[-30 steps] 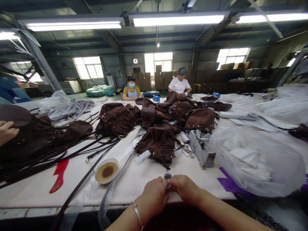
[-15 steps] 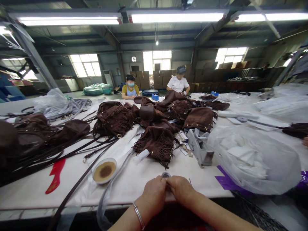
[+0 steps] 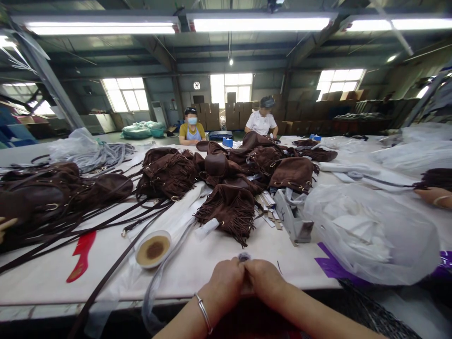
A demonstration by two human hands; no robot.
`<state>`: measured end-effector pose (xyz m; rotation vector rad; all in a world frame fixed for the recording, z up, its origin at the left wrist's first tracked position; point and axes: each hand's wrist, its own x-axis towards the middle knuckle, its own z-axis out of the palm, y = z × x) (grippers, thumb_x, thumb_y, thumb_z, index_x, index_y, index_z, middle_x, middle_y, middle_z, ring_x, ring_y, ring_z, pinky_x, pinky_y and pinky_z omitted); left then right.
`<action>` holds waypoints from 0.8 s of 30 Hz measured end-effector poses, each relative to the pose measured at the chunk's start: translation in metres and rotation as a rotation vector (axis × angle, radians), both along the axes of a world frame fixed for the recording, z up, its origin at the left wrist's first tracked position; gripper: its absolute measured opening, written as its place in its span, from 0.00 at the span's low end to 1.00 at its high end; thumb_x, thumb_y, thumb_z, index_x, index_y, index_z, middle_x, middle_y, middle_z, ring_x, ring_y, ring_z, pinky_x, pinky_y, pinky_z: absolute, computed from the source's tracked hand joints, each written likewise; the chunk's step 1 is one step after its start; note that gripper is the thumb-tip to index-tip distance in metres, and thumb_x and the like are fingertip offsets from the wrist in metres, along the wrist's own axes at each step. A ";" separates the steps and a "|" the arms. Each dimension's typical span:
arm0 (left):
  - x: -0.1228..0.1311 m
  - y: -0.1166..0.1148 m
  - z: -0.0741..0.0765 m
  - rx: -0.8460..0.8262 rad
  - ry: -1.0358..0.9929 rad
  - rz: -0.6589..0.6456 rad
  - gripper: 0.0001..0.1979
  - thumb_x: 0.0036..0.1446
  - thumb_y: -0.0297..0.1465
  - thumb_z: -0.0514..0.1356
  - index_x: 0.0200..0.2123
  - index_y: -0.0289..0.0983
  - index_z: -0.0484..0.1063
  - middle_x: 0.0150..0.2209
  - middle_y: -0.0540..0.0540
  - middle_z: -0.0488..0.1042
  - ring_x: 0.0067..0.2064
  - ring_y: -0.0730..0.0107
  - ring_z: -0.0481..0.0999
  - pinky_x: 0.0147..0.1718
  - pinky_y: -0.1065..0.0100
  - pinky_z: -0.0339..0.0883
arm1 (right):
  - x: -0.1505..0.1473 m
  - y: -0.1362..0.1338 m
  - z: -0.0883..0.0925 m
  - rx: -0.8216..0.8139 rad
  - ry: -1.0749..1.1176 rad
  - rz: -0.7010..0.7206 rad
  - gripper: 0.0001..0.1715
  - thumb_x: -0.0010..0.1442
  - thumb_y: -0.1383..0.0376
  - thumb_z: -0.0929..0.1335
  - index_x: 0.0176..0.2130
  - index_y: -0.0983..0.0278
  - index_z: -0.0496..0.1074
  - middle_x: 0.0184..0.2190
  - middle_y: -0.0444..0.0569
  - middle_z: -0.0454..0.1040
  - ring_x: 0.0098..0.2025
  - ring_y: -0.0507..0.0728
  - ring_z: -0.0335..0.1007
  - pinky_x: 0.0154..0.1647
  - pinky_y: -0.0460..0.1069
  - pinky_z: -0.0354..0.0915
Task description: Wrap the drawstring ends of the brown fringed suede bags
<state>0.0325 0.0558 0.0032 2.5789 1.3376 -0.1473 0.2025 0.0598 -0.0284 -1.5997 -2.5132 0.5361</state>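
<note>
My left hand (image 3: 226, 282) and my right hand (image 3: 264, 280) meet at the near edge of the white table (image 3: 197, 268), fingers pinched together around a small grey ring-like item (image 3: 244, 257) that pokes out above them. I cannot make out what it is. A metal bangle (image 3: 204, 313) sits on my left wrist. Just beyond my hands lies a brown fringed suede bag (image 3: 229, 209).
A heap of brown fringed bags (image 3: 226, 165) and long dark straps (image 3: 106, 221) covers the table's middle and left. A tape roll (image 3: 154, 248), a red plastic piece (image 3: 82, 254), a grey tool (image 3: 293, 219) and a large plastic bag (image 3: 370, 235) lie nearby. Two seated people work at the far side; other hands show at both edges.
My hands stay together at the table edge, pressed a little closer. At the left, another person's hand has shifted the brown bags; a hand has entered at the right edge.
</note>
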 end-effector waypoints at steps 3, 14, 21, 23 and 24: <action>-0.007 -0.007 0.002 -0.018 -0.068 0.060 0.14 0.58 0.32 0.56 0.48 0.39 0.71 0.46 0.39 0.78 0.44 0.52 0.79 0.43 0.59 0.72 | 0.006 0.001 -0.004 0.029 0.048 0.091 0.14 0.64 0.68 0.62 0.42 0.64 0.77 0.40 0.55 0.81 0.42 0.61 0.76 0.43 0.50 0.64; -0.005 -0.002 0.008 -0.082 -0.026 0.057 0.12 0.57 0.29 0.56 0.42 0.38 0.75 0.40 0.38 0.81 0.42 0.49 0.81 0.42 0.58 0.72 | 0.026 0.017 0.015 0.000 0.009 0.395 0.10 0.63 0.67 0.65 0.41 0.63 0.76 0.36 0.52 0.81 0.37 0.58 0.75 0.39 0.47 0.62; 0.001 -0.011 -0.004 -0.069 -0.117 0.180 0.14 0.60 0.30 0.53 0.47 0.37 0.72 0.46 0.39 0.79 0.45 0.53 0.78 0.46 0.60 0.71 | -0.005 -0.005 0.000 -0.038 0.130 -0.005 0.12 0.62 0.67 0.64 0.40 0.64 0.77 0.38 0.54 0.82 0.39 0.60 0.77 0.39 0.49 0.64; -0.006 -0.019 -0.007 -0.058 -0.237 0.203 0.19 0.59 0.27 0.53 0.54 0.39 0.67 0.50 0.41 0.77 0.49 0.57 0.77 0.49 0.62 0.69 | 0.003 0.001 -0.006 -0.001 0.120 0.082 0.12 0.61 0.70 0.63 0.38 0.64 0.77 0.38 0.54 0.81 0.41 0.60 0.76 0.41 0.49 0.64; -0.009 -0.024 -0.009 -0.071 -0.300 0.219 0.23 0.58 0.26 0.54 0.57 0.40 0.64 0.50 0.42 0.77 0.49 0.59 0.77 0.49 0.64 0.68 | 0.009 0.005 -0.009 0.005 0.121 0.129 0.12 0.62 0.70 0.63 0.37 0.64 0.77 0.37 0.53 0.81 0.41 0.59 0.75 0.42 0.48 0.64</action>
